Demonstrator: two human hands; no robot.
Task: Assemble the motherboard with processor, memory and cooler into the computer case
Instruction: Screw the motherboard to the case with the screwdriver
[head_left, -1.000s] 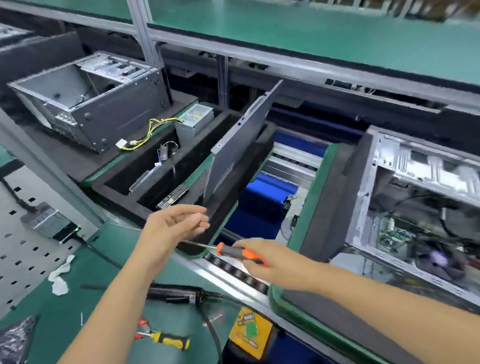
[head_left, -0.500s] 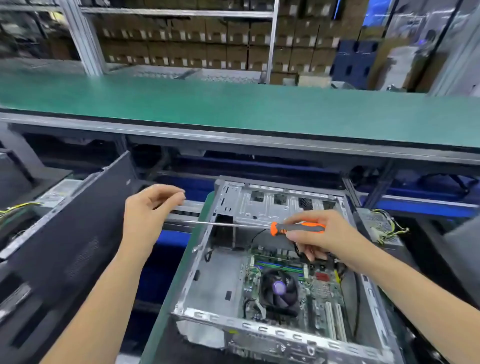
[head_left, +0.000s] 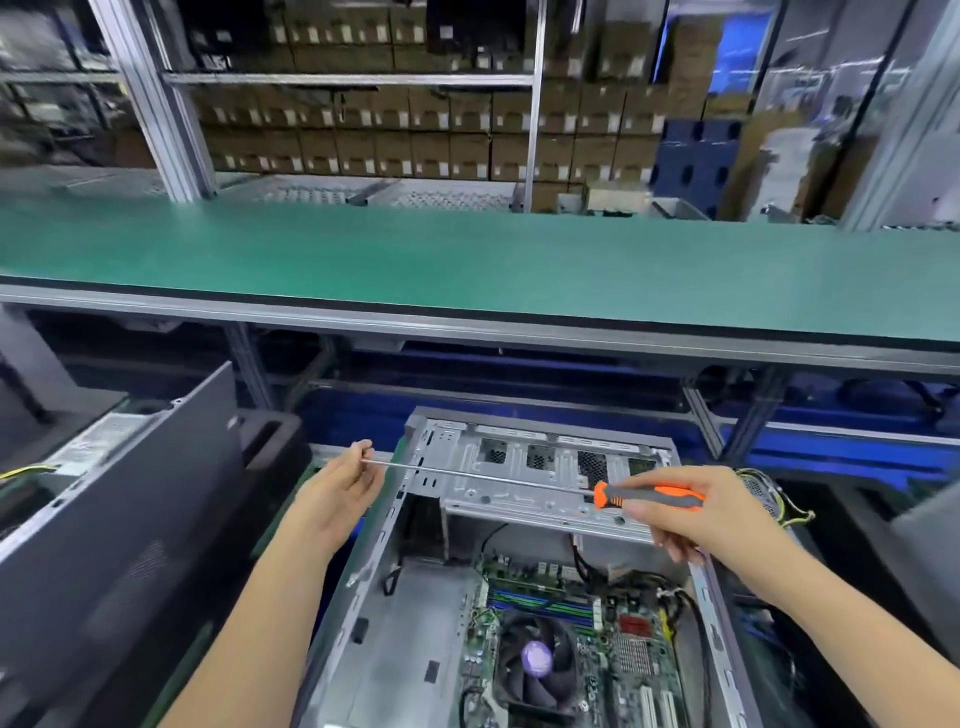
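An open grey computer case (head_left: 530, 467) lies in front of me. Inside it sits the motherboard (head_left: 613, 654) with a round black cooler fan (head_left: 535, 660) and memory sticks (head_left: 540, 605). My right hand (head_left: 706, 514) grips the orange and grey handle of a long screwdriver (head_left: 649, 494), held level over the case's drive bay. My left hand (head_left: 340, 499) pinches the tip of the shaft at the case's left edge.
A dark side panel (head_left: 119, 514) leans at the left next to a black foam tray (head_left: 270, 441). A green conveyor shelf (head_left: 467, 265) runs across behind the case. Yellow and black cables (head_left: 784, 512) lie right of the case. Stacked cartons fill the background.
My view swung right from the left trays onto the open case. Both hands came along with the screwdriver, and my left hand's fingers now close on the shaft tip.
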